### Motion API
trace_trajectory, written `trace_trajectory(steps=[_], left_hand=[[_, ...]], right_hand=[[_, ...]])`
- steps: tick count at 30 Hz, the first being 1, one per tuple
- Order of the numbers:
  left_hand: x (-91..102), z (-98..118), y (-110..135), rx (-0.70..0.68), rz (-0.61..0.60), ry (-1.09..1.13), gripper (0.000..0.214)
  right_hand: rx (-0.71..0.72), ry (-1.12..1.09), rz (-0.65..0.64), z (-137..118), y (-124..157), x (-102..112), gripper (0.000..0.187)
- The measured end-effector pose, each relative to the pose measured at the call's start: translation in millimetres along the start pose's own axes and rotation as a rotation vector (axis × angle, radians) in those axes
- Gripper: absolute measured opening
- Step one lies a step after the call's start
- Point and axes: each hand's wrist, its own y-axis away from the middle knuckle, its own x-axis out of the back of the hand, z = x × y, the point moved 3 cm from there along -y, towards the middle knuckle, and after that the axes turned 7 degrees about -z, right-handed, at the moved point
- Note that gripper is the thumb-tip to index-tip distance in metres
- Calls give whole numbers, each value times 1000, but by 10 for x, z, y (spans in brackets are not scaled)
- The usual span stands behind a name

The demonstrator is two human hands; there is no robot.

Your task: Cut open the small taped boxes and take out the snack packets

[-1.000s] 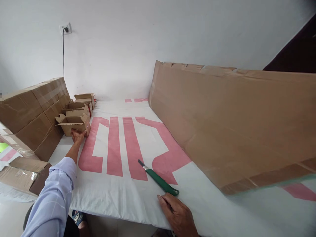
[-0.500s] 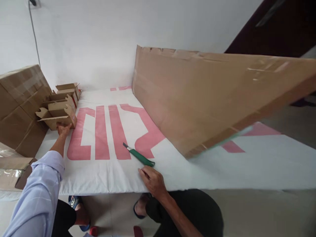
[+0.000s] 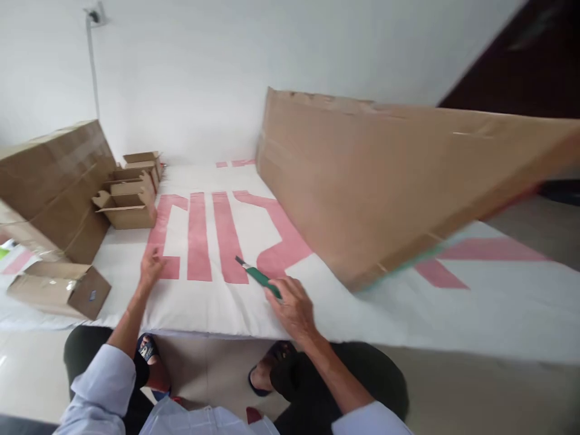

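Observation:
A green-handled utility knife (image 3: 263,279) lies across the red-and-white cloth, its blade end pointing away to the left. My right hand (image 3: 294,305) has its fingers closed around the near end of the handle. Over the cloth at left, my left hand (image 3: 151,266) holds nothing, and its slightly curled fingers are apart. Beyond it stands a small open cardboard box (image 3: 131,216), flaps up, at the front of a row of similar boxes. A closed small carton (image 3: 58,290) with clear tape sits to the left of my left forearm.
A large cardboard box (image 3: 58,181) stands at the far left. On the right, a big cardboard sheet or box side (image 3: 385,181) leans over the table. The printed cloth (image 3: 203,308) covers the table up to its front edge, with my knees below.
My left hand has let go of the front open box and drawn back toward me, to the right. My right hand has moved forward and taken hold of the knife's handle. The view has shifted left.

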Motion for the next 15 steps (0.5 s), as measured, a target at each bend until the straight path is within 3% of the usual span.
trace_trajectory(steps=[5,10,12,15], left_hand=[[-108,-160,992,-24,-105,49,30],[98,-205,1598,-104,-180,70,22],[322,-222,1722,-136,-111,53,20],[841,-274,1853,-147,194,-48,21]], right_hand=[[-21,170,-145,382,20,-190,32],[38,188,-172,513,178,-336,32],[39,185,-153,521,207,-344,33],[19,167,-142,525,205,-350,31]])
